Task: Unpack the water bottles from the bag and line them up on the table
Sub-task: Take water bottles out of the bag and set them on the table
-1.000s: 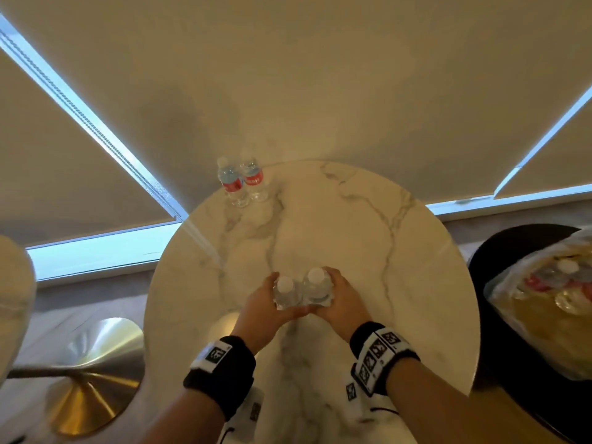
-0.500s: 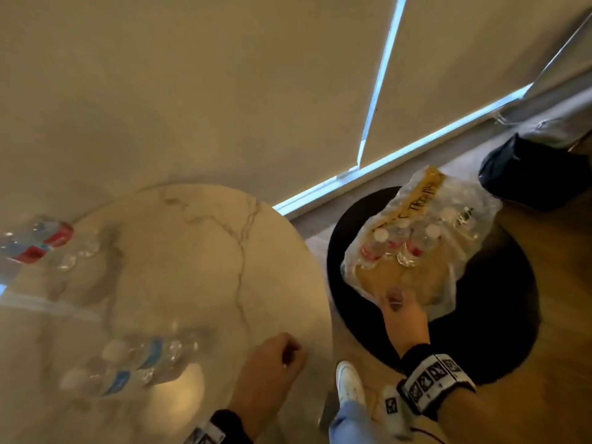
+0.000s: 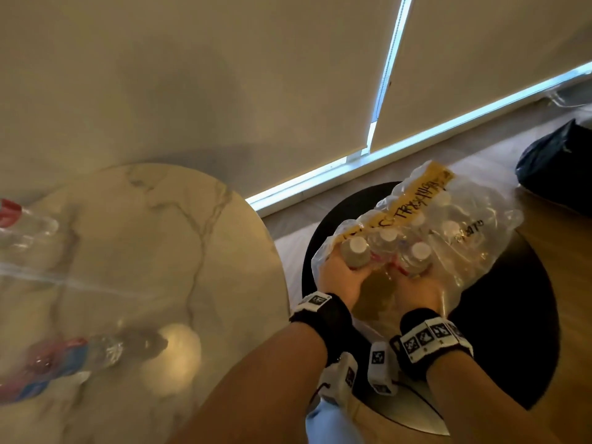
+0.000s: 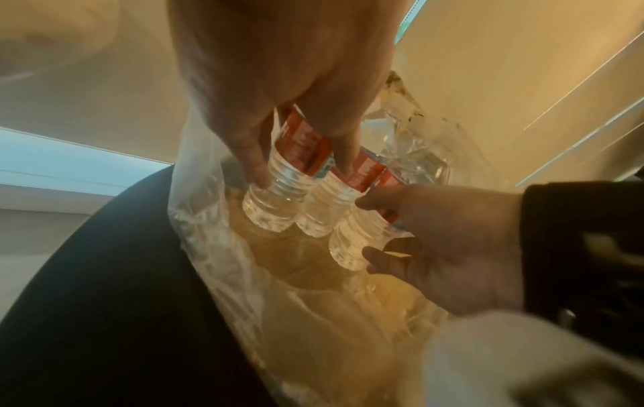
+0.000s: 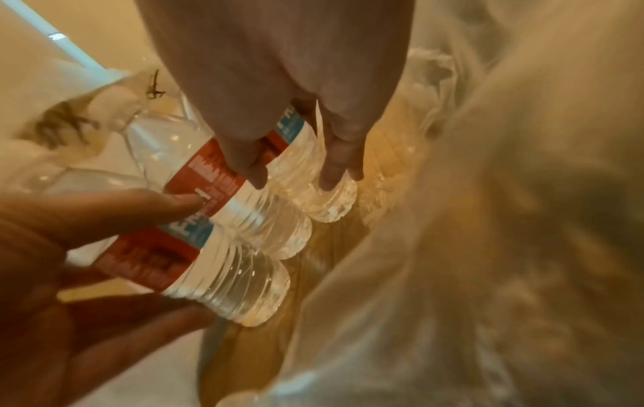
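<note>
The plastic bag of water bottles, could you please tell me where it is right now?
In the head view, the plastic bag lies on the round black stool, right of the marble table, both hands reaching inside.

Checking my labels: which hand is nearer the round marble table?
Left. The left hand grips a bottle on the bag's table side; the right hand grips one farther from the round marble table.
</note>
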